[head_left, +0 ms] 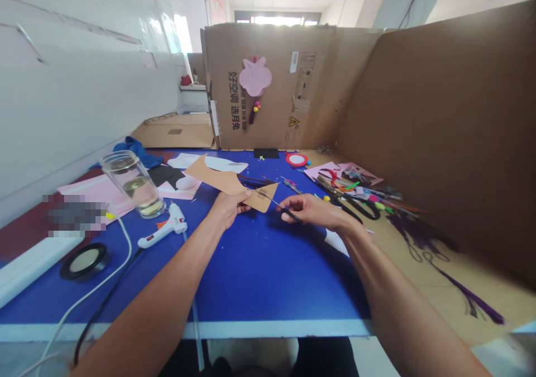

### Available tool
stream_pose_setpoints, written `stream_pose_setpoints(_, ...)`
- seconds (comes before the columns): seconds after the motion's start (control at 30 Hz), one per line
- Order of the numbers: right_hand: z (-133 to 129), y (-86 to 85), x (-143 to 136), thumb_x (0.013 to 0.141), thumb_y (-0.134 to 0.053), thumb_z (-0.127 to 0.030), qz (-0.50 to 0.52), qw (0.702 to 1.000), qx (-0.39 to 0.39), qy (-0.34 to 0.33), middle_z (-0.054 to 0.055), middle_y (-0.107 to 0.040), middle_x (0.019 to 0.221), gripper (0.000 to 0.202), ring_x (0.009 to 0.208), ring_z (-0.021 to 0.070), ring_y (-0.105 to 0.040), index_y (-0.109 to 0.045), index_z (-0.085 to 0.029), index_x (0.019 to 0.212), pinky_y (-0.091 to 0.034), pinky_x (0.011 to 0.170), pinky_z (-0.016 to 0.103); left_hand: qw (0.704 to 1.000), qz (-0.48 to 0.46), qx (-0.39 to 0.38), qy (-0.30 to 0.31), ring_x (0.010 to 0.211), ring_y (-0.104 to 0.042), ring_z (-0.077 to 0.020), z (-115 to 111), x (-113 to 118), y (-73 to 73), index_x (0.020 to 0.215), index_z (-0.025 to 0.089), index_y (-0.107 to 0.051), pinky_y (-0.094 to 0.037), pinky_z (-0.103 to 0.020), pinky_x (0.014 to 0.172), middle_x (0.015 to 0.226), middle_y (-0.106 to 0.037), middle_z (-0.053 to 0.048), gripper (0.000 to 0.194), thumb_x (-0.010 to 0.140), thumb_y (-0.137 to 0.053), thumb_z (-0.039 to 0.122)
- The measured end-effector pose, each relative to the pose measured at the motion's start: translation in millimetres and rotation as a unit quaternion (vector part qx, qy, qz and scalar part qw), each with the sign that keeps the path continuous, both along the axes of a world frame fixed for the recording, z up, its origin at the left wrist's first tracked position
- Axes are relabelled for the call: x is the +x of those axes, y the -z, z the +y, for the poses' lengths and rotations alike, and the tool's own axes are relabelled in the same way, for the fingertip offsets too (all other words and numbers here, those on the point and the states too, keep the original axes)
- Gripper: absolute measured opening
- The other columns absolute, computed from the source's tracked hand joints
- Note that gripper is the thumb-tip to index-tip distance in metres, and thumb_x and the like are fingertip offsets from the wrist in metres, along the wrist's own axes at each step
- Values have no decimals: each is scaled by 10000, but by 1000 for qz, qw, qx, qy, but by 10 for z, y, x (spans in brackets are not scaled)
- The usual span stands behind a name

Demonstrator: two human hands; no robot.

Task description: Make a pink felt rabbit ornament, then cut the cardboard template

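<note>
My left hand (229, 208) pinches a sheet of tan card (218, 177) above the blue table. One piece of the card reaches up and left of the fingers, and a pointed part sticks out to their right. My right hand (313, 209) is closed around a pair of scissors (292, 213) with dark handles. Their thin blades lie across the right part of the card, pointing toward my left hand. The fingers partly hide the handles.
At left stand a glass jar of liquid (140, 187), a white glue gun (165, 226) with cables and a tape roll (84, 261). Larger black-handled scissors (352, 201) lie among craft bits at right, near purple tassels (464, 293). Cardboard walls (352, 86) enclose the back and right.
</note>
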State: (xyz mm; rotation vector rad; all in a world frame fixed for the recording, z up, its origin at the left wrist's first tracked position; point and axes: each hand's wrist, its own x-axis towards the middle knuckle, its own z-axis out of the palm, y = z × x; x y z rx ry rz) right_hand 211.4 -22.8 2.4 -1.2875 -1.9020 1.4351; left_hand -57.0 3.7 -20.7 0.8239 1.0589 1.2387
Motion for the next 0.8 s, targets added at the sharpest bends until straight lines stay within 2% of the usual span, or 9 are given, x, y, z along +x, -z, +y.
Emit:
stream_pose_setpoints(0.1, 6, 3, -11, 719, -919, -643, 7, 1000, 7, -7, -39, -654, 754, 648, 667, 120, -483, -778, -185, 1155, -356, 606, 269, 1000, 0, -5, -1, 731, -757, -184, -9, 19, -22, 924, 117, -790, -594, -242, 562, 911, -818, -102, 164, 796, -872, 57)
stream_pose_setpoints(0.3, -19, -44, -23, 735, -902, -638, -8, 1000, 4, -2, -24, -671, 789, 612, 701, 133, -516, -781, -193, 1137, -366, 613, 273, 1000, 3, -8, -4, 733, -750, -178, -8, 17, -24, 920, 122, -785, -591, -230, 562, 887, -816, -91, 162, 792, -862, 62)
stream_pose_setpoints(0.63, 14, 45, -55, 734, -905, -632, 0, 1000, 14, -13, -62, -599, 707, 617, 625, 108, -431, -758, -184, 1130, -322, 594, 268, 1000, 11, 3, 4, 709, -742, -178, -7, 10, 2, 926, 115, -793, -585, -242, 562, 883, -812, -99, 164, 784, -873, 95)
stream_pose_setpoints(0.8, -11, 2, -61, 749, -891, -633, -6, 1000, 0, -10, -19, -674, 798, 584, 700, 139, -525, -758, -200, 1118, -376, 604, 268, 1000, 17, 8, 3, 720, -747, -183, 1, 10, 12, 923, 120, -795, -586, -245, 564, 888, -813, -92, 193, 754, -886, 99)
